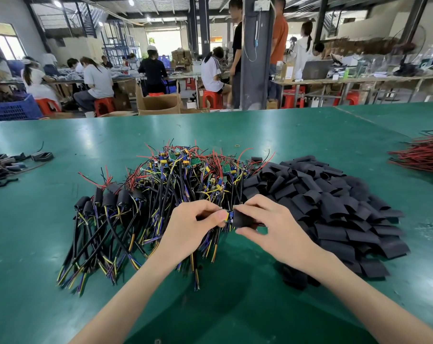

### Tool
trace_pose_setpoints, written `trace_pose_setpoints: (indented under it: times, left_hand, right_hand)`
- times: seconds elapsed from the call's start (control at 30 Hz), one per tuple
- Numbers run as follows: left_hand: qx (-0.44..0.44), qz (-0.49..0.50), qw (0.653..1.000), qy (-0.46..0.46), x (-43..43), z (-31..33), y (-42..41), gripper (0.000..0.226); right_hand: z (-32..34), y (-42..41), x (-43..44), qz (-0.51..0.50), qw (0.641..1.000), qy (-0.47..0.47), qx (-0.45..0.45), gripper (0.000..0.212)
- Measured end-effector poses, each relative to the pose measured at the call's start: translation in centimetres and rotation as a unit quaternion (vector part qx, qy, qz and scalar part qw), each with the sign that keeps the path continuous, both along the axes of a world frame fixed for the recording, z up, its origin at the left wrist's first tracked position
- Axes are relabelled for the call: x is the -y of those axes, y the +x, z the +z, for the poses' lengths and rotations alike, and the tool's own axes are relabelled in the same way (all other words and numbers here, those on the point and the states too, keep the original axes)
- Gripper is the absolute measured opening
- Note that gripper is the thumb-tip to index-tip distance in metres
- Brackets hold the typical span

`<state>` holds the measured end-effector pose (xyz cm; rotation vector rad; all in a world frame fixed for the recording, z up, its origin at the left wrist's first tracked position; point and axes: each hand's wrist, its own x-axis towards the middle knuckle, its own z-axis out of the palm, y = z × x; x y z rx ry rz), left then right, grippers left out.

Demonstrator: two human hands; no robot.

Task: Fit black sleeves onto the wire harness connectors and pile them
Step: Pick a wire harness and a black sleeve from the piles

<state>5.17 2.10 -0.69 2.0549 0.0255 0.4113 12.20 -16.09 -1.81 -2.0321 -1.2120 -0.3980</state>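
Black sleeve point(243, 218) in right hand point(272, 225), connector point(226, 216) in left hand point(188, 229); harness pile point(185, 175) behind.

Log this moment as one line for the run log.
step: sleeving | left hand: pinches connector | right hand: holds black sleeve against it | sleeved harnesses: piled left | loose sleeves: heaped right

Red wire bundle point(420, 157) cut by right edge; connector point(227, 216) mostly covered, details unclear
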Motion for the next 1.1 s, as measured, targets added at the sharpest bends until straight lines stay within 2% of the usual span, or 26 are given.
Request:
trace_pose_setpoints:
  times: [0.23,0.4,0.63,0.93,1.1]
  left_hand:
    - [0.021,0.018,0.999,-0.028,0.2,0.0,-0.1,0.010]
    - [0.007,0.026,0.999,-0.045,0.3,0.0,-0.1,0.012]
    - [0.029,0.010,0.999,-0.019,0.3,-0.2,-0.1,0.011]
    - [0.018,-0.015,1.000,-0.002,-0.1,0.2,0.0,0.012]
    - [0.027,-0.019,0.999,-0.017,0.1,0.3,-0.2,0.013]
  right_hand:
    - [0.0,-0.5,-0.2,-0.040,0.994,-0.052,0.088,0.041]
    - [0.0,-1.1,-0.3,-0.059,0.990,-0.074,0.106,0.044]
    - [-0.4,-0.9,-0.5,-0.032,0.999,-0.021,0.036,0.041]
    - [-0.2,-0.7,-0.8,-0.038,0.999,0.015,0.023,0.042]
    - [-0.1,-0.3,-0.4,-0.064,0.997,0.017,-0.036,0.053]
